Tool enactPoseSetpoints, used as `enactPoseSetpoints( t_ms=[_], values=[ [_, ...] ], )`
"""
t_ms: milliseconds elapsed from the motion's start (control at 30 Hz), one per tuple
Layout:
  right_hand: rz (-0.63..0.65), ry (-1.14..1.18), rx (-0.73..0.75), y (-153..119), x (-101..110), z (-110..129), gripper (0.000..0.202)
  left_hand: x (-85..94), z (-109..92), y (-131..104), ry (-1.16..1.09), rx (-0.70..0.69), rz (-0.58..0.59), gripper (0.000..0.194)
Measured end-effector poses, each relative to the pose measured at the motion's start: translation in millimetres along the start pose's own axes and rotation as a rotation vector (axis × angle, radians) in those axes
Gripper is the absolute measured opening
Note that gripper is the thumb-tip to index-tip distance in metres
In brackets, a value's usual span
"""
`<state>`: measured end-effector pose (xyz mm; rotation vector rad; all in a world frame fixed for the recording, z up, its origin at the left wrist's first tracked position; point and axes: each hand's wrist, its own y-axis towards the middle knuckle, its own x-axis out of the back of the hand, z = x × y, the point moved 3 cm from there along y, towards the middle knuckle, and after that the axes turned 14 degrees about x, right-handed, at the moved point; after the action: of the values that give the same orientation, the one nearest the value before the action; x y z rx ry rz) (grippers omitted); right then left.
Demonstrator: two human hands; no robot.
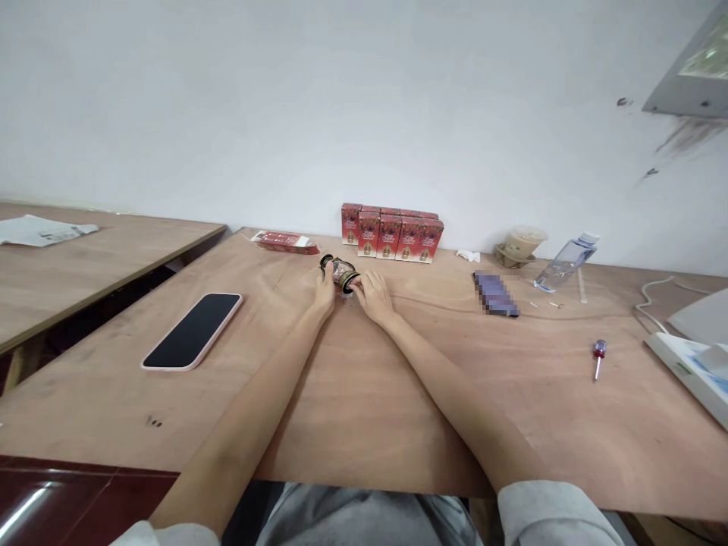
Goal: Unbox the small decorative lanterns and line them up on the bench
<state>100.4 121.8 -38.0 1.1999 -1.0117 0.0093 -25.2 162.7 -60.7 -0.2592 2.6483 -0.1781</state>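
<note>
A small lantern [343, 271] with a clear middle and dark, gold-trimmed ends lies tilted on its side between my hands, just above or on the table. My left hand [325, 290] is closed round its left part, the fingers partly hidden behind it. At the lantern's right end, the fingers of my right hand [372, 294] are closed on its round base. Several red printed boxes [392, 235] stand in rows behind my hands. A flattened or lying red and white box [284, 242] is to the left of them.
A pink-edged phone [193, 331] lies at left, a second phone [496, 293] at right. Further right are a lidded cup [524, 244], a tilted water bottle [566, 262], a screwdriver [598, 356], a white cable [645, 303] and a white device [688, 371]. A crumpled tissue [468, 256] lies near the wall.
</note>
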Motion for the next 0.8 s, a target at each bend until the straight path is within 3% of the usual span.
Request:
enactPoseSetpoints(
  t_ms=[433, 800],
  values=[
    [0.024, -0.038, 0.037, 1.2, 1.0, 2.7, 0.023, 0.4, 0.1, 1.0, -0.007, 0.006, 0.019, 0.051],
    [-0.049, -0.052, 0.020, -1.1, 3.7, 1.9, 0.019, -1.4, -0.1, -0.7, -0.020, 0.023, 0.027, 0.049]
  ],
)
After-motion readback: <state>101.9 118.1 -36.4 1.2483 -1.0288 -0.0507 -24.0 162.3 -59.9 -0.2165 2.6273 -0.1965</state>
